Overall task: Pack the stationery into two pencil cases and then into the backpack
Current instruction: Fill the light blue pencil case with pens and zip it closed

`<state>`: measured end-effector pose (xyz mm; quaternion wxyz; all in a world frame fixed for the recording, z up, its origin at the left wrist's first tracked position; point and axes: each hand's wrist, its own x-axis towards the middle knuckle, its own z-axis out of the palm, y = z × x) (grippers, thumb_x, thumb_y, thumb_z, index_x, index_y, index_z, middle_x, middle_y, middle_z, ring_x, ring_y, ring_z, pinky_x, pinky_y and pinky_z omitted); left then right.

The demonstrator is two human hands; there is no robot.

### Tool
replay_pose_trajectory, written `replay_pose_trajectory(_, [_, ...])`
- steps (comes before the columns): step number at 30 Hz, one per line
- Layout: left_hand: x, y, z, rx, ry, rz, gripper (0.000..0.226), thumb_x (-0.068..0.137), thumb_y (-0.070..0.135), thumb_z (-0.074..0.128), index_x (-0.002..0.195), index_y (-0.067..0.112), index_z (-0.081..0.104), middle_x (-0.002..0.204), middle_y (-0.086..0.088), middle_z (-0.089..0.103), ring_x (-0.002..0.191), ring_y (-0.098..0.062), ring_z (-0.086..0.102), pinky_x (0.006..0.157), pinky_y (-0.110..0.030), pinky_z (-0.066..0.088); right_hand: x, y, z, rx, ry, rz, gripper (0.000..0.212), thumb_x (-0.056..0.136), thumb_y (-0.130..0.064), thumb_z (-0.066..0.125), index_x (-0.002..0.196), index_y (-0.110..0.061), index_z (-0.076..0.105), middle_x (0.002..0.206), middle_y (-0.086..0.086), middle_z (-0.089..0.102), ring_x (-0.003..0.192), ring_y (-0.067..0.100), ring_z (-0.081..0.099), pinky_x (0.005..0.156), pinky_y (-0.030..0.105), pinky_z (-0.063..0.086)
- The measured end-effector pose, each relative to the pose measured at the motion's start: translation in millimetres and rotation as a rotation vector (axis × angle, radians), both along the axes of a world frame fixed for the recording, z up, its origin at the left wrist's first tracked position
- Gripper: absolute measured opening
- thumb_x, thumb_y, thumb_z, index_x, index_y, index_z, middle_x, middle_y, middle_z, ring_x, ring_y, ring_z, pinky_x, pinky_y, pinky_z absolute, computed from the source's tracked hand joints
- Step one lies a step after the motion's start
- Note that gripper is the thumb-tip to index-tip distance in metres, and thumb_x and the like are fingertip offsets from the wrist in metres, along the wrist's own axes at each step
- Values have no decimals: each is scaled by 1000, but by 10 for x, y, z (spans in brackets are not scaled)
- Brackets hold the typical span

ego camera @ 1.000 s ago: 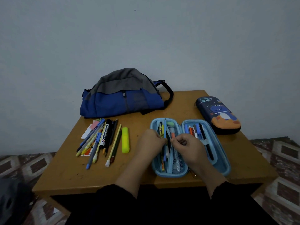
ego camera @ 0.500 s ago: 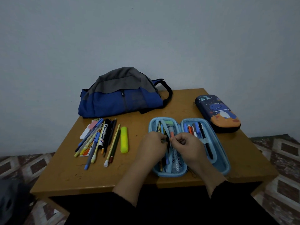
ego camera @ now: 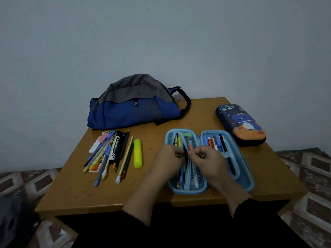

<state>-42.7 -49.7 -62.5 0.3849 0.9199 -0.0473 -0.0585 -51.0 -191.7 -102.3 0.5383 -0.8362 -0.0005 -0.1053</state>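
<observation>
Both hands, left hand (ego camera: 170,159) and right hand (ego camera: 208,161), pinch at pens in the open blue pencil case (ego camera: 248,183) near the table (ego camera: 80,192) edge; seating each pen flat under its band should let it close.

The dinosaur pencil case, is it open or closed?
Closed. The dinosaur pencil case lies flat with its printed lid down on its dark base, nothing inside showing, unlike the spread light blue case.

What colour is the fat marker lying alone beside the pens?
Neon yellow highlighter, clearest in the head view.
</observation>
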Motion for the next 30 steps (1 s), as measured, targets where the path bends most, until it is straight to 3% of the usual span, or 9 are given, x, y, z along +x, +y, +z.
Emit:
replay_pose_trajectory(3, [36, -39, -33, -30, -38, 78, 29, 90, 18, 64, 119, 21, 63, 88, 1, 62, 70, -8, 55, 55, -20, 42, 5, 3, -4, 6, 0, 1, 26, 89, -26, 66, 65, -15, 62, 53, -8, 51, 54, 8, 47, 57, 32, 41])
replay_pose_trajectory(8, [26, -77, -78, -46, -132, 140, 8, 90, 24, 63, 93, 17, 66, 83, 1, 65, 77, -13, 62, 73, -35, 55, 7, 2, -4, -11, 2, 10, 28, 89, -28, 65, 64, -16, 60, 50, -10, 49, 51, 6, 44, 55, 31, 40])
replay_pose_trajectory(11, [11, -24, -62, -52, -111, 54, 21, 96, 18, 53, 110, 13, 68, 94, 0, 67, 82, -10, 60, 70, -25, 49, 2, 1, 0, -7, 0, 13, 30, 89, -28, 65, 63, -15, 58, 50, -8, 46, 51, 9, 42, 55, 32, 38])
replay_pose_trajectory(13, [14, 51, -30, -130, -11, -16, 30, 95, 10, 53, 124, 10, 62, 109, -3, 66, 95, -11, 59, 78, -21, 47, -1, 2, 6, -7, 7, 11, 31, 89, -28, 65, 61, -18, 56, 49, -9, 46, 50, 7, 41, 55, 31, 38])
replay_pose_trajectory(16, [-5, 138, -8, -179, 83, -115, 43, 89, 0, 59, 131, 7, 55, 92, 3, 61, 88, -9, 58, 84, -24, 48, -10, 11, 20, -10, 11, 9, 30, 89, -27, 65, 61, -20, 56, 48, -12, 47, 49, 5, 41, 54, 29, 38])
replay_pose_trajectory(20, [-4, 197, 16, -151, 147, -223, 54, 86, -1, 63, 137, 9, 49, 86, 8, 56, 77, -3, 54, 79, -21, 48, -21, 9, 24, 1, -8, 15, 29, 89, -25, 65, 65, -11, 58, 50, -8, 46, 50, 8, 41, 55, 33, 39])
replay_pose_trajectory(24, [-9, 207, 38, -106, 143, -285, 57, 85, 6, 68, 138, 11, 47, 86, 8, 55, 77, -2, 54, 76, -19, 47, -7, 5, 9, 2, -9, 11, 30, 89, -26, 66, 63, -14, 58, 48, -11, 47, 52, 9, 43, 56, 34, 41])
replay_pose_trajectory(27, [-10, 161, -6, -102, 89, -226, 57, 82, 4, 70, 135, 11, 51, 88, 1, 57, 80, -10, 56, 77, -29, 51, -4, 7, -2, -9, -14, 20, 33, 90, -26, 65, 60, -19, 54, 48, -13, 46, 50, 7, 41, 54, 30, 39])
replay_pose_trajectory(30, [-7, 151, -63, -148, 75, -152, 45, 78, 2, 73, 116, 16, 55, 89, 0, 57, 80, -13, 57, 80, -36, 54, -10, 15, 7, -4, -33, 13, 32, 90, -27, 66, 61, -15, 57, 50, -12, 46, 49, 5, 41, 54, 28, 39])
